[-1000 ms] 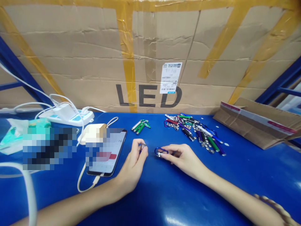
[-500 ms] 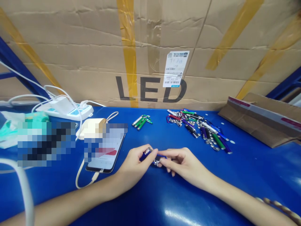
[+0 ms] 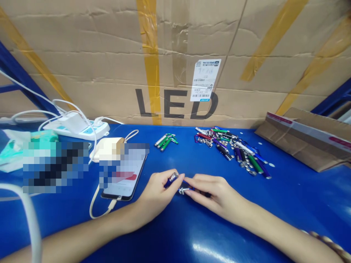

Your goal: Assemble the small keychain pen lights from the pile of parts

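My left hand is closed around a small blue keychain flashlight, its silver end showing above the fingers. From its other end hangs a silver ring with a blue carabiner, partly hidden by fingertips. My right hand pinches at that carabiner with thumb and fingers. Beyond my hands lie several green and silver keychain flashlights in a small row. To the right spreads a heap of mixed-colour flashlights with carabiners, rings and small silver discs.
A phone on a charging cable lies left of my hands, by a cream charger and a white power strip. A green tissue pack is far left. A large cardboard box stands behind; an open carton is at right.
My right hand has shifted slightly right and its fingers have straightened over the carabiner. The silver ring now shows more clearly. My left hand keeps its hold on the flashlight.
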A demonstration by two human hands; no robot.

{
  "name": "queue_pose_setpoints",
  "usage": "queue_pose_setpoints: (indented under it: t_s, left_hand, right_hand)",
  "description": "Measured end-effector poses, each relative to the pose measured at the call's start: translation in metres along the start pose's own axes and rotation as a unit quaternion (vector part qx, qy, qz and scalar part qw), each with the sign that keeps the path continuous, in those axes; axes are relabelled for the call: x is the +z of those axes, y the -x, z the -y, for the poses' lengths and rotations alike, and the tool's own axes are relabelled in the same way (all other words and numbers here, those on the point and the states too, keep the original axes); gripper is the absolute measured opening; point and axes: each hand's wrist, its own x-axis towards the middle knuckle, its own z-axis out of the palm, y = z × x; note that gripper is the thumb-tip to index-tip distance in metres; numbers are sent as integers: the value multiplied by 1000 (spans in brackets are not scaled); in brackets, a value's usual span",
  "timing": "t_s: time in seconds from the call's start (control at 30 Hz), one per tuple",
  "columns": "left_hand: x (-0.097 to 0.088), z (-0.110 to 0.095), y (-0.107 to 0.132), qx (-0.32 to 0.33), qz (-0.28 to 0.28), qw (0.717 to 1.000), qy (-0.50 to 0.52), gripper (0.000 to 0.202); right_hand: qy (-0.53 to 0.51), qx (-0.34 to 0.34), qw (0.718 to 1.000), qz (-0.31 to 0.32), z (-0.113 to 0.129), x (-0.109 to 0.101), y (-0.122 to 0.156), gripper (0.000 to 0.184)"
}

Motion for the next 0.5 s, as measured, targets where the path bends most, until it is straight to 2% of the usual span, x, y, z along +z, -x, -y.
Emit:
queue_pose_setpoints:
  t_s: [0.1,0.23,0.5]
  left_hand:
    - [1,-1,0,12,13,1000,-19,33]
    - [1,-2,2,30,21,998,-48,33]
    - [4,0,3,82,4,994,-69,34]
  right_hand:
    - [60,-27,998,24,2,1,0,30]
    - [129,-53,990,10,5,6,0,32]
    - [60,-32,997,-39,6,17,0,27]
